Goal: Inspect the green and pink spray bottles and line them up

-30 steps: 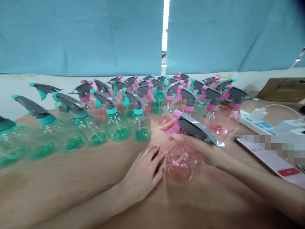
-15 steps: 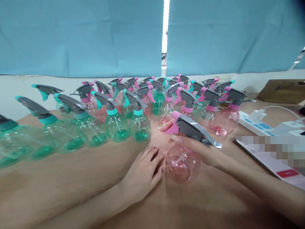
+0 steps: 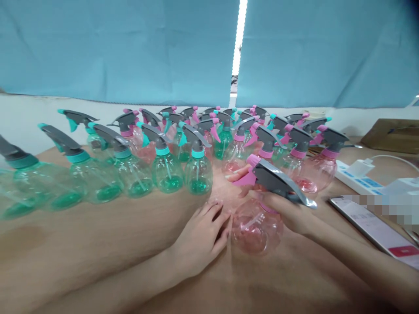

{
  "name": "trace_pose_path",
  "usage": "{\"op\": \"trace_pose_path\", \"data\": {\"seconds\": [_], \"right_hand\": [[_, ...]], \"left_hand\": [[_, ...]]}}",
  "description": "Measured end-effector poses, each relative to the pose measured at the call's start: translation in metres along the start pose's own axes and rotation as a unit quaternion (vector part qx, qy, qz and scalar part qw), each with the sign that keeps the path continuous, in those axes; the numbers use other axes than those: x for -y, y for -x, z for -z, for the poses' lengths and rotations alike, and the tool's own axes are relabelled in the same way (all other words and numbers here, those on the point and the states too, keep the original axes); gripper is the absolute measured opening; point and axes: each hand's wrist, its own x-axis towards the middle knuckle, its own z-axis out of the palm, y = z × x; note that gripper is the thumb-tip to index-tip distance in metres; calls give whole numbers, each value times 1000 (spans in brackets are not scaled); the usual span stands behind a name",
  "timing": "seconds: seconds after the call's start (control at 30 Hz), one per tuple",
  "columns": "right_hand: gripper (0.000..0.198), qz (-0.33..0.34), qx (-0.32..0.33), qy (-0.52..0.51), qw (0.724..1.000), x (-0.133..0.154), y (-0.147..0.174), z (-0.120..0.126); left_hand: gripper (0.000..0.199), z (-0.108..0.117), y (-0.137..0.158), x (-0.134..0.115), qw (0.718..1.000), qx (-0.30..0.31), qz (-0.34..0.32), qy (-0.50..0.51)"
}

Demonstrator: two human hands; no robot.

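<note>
My right hand [image 3: 288,209] curls tight around the pink spray bottle [image 3: 257,224] neck, centre frame; left hand [image 3: 201,237] fingers loosely spread, touching its empty clear body.

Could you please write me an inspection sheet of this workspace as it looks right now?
Surface: wooden table, bare at the near left.
Job's things: pink spray bottle with a grey trigger head, standing near the front.
Clutter: green spray bottles in rows at left, more pink bottles behind at right; a phone lying flat; a brown board far right.
Hands: left hand flat on the table, fingertips against the bottle's body; right hand wrapped round its neck under the trigger head.
Cables: white power strip with a plugged charger and a white cable.
Surroundings: blue curtains with a bright gap.
</note>
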Motion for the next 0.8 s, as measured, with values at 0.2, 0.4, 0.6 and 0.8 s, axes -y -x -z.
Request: {"op": "trace_pose_path", "data": {"seconds": [0.2, 0.4, 0.6, 0.8], "right_hand": [[15, 26, -6, 53, 998, 5, 2, 0], [12, 88, -23, 89, 992, 26, -3, -5], [13, 19, -10, 93, 995, 33, -7, -9], [9, 26, -2, 69, 997, 12, -6, -6]], "left_hand": [[29, 2, -2, -3, 1000, 12, -3, -5], [28, 2, 0, -2, 1000, 6, -5, 2], [29, 2, 0, -3, 1000, 8, 0, 7], [30, 1, -1, -3, 1000, 16, 2, -7]]}}
